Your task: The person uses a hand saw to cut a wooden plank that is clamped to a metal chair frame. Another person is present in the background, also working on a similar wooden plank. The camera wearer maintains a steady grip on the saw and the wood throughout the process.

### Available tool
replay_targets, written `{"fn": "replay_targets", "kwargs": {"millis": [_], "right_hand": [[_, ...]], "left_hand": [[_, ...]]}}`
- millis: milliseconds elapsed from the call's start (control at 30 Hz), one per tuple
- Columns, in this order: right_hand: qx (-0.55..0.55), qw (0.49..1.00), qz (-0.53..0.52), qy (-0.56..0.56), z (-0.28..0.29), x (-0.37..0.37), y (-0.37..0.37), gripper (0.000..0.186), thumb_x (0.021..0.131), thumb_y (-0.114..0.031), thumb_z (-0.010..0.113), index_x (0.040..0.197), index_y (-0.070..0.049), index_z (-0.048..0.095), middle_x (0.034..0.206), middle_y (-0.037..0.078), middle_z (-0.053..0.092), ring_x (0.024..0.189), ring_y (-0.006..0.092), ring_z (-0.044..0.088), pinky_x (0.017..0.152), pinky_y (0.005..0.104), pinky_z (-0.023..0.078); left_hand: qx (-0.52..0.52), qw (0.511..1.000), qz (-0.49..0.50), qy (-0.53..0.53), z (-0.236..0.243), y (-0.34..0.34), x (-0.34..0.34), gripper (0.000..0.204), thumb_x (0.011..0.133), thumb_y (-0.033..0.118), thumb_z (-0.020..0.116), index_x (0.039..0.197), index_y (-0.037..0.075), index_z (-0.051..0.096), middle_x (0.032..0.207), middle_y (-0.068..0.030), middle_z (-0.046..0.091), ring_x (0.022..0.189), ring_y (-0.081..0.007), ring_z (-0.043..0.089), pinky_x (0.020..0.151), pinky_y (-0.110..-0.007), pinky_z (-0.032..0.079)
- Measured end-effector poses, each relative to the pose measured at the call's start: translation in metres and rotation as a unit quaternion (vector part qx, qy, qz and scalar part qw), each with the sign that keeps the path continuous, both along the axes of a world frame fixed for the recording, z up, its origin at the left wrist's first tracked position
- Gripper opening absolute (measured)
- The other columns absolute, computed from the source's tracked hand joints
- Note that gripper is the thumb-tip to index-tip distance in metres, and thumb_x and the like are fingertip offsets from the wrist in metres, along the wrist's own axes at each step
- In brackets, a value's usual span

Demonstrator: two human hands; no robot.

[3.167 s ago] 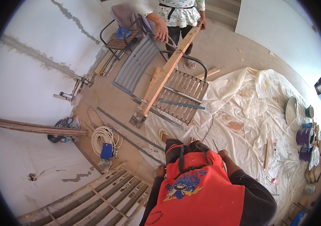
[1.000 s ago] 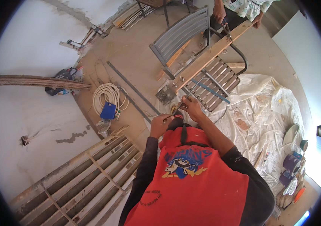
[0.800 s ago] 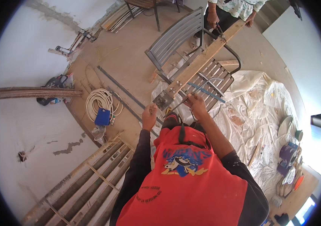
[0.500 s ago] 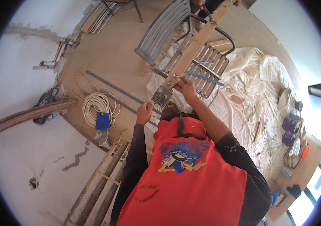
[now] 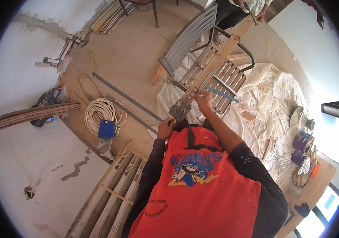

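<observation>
A long wooden plank [image 5: 222, 54] lies across a slatted metal chair [image 5: 233, 77], with a grey metal fitting [image 5: 180, 110] at its near end. My left hand [image 5: 165, 129] is closed beside the near corner of this fitting; a small dark thing shows at its fingertips, too small to name. On the plank's right edge, just beyond the fitting, is my right hand [image 5: 203, 100], its fingers bent together; what they hold, if anything, is hidden. A blue strip [image 5: 222, 94] and a white strip [image 5: 226, 85] lie over the chair seat by my right hand.
Another person's hand [image 5: 261, 16] is at the plank's far end, near a hand tool. Coiled cable [image 5: 96, 115] and long dark bars [image 5: 127, 95] lie on the floor at left. Plastic sheeting [image 5: 274, 99] spreads on the right. A wooden ladder-like frame [image 5: 112, 190] stands at lower left.
The view has shifted, so chair and plank appear farther right. My left hand has come closer to my body and the fitting. The other person's hands and tool now show at the plank's far end.
</observation>
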State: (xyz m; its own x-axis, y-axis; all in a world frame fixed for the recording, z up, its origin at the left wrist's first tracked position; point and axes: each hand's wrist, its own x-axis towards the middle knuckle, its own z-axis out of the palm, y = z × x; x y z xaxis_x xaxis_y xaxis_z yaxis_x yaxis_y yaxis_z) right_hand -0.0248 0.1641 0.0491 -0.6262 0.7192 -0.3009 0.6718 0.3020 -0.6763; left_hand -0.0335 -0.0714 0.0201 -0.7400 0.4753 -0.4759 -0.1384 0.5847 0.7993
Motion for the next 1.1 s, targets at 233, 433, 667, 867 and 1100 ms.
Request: {"fn": "replay_targets", "kwargs": {"millis": [233,433,667,867,1100], "right_hand": [[0.011,1.000,-0.009,0.011,0.003,-0.005,-0.009,0.028,0.065,-0.030,0.075,0.081,-0.007,0.071,0.110,0.019,0.055,0.103,0.0335,0.053,0.089,0.0399,0.041],[0.041,0.999,-0.020,-0.029,0.007,0.002,-0.021,0.029,0.065,-0.032,0.075,0.081,-0.008,0.071,0.108,0.017,0.056,0.101,0.0319,0.055,0.086,0.0400,0.043],[-0.048,0.995,-0.031,-0.083,0.008,0.000,-0.018,0.033,0.065,-0.035,0.075,0.084,-0.008,0.072,0.080,0.014,0.067,0.075,0.0282,0.064,0.071,0.0362,0.048],[-0.167,0.981,-0.101,-0.009,-0.010,0.007,-0.023,0.028,0.077,-0.032,0.065,0.085,-0.006,0.071,0.074,0.010,0.065,0.067,0.0194,0.060,0.064,0.0340,0.045],[-0.307,0.940,-0.140,0.039,-0.037,0.015,-0.018,0.035,0.084,-0.035,0.056,0.093,-0.004,0.068,0.081,0.010,0.065,0.073,0.0203,0.060,0.068,0.0340,0.045]], "left_hand": [[0.001,1.000,-0.018,-0.014,-0.005,-0.008,-0.003,0.026,0.082,0.025,0.060,0.096,0.003,0.064,0.086,-0.0159,0.065,0.081,-0.0295,0.063,0.073,-0.036,0.047],[0.000,0.999,-0.047,0.011,-0.010,-0.021,-0.001,0.027,0.083,0.027,0.060,0.094,0.003,0.064,0.084,-0.0152,0.065,0.079,-0.0279,0.063,0.071,-0.035,0.047],[0.035,0.998,-0.048,0.011,-0.006,-0.029,0.000,0.028,0.084,0.027,0.060,0.093,0.001,0.064,0.085,-0.0156,0.064,0.078,-0.0259,0.062,0.071,-0.034,0.047],[0.021,0.999,-0.043,-0.011,0.004,-0.025,0.001,0.027,0.084,0.026,0.059,0.095,0.001,0.064,0.084,-0.0148,0.065,0.078,-0.0231,0.062,0.071,-0.033,0.046],[0.037,0.998,-0.035,-0.036,0.004,-0.033,-0.001,0.027,0.086,0.027,0.056,0.089,0.001,0.065,0.083,-0.0141,0.065,0.078,-0.0238,0.061,0.071,-0.032,0.045]]}}
